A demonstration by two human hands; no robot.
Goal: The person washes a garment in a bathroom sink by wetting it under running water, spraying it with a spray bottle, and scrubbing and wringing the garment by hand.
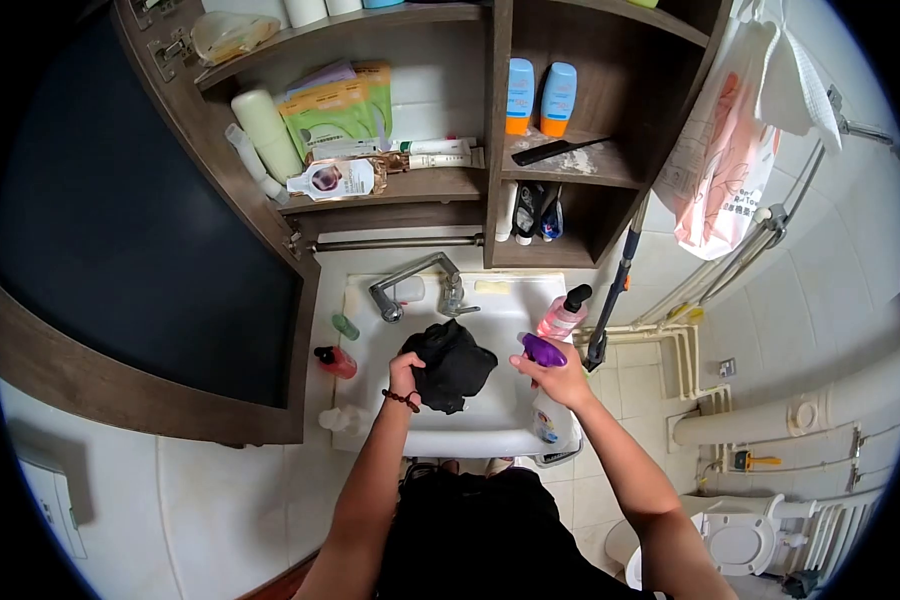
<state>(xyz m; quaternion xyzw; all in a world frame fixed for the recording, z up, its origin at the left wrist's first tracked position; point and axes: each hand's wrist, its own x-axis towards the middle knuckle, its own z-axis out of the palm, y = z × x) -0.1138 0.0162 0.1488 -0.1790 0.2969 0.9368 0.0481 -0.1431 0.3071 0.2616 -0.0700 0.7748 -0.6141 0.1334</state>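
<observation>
A bunched black cloth (454,366) hangs over the white sink basin (505,300), its left edge gripped by my left hand (404,378). Dark beads circle that wrist. On the sink's right side, my right hand (562,374) is wrapped around the neck of a spray bottle (547,418) with a purple trigger head (542,350) and a clear-white body. Its nozzle points left, toward the cloth. Behind the cloth rises the chrome faucet (452,290). A pink pump bottle (562,316) with a black top stands just beyond my right hand.
Along the sink's left rim are a red bottle (338,363) and a green item (346,326). An open cabinet door (160,220) reaches in from the left. Shelves (410,185) with toiletries overhang the sink. A dark pole (615,290) leans at right; a toilet (740,540) sits lower right.
</observation>
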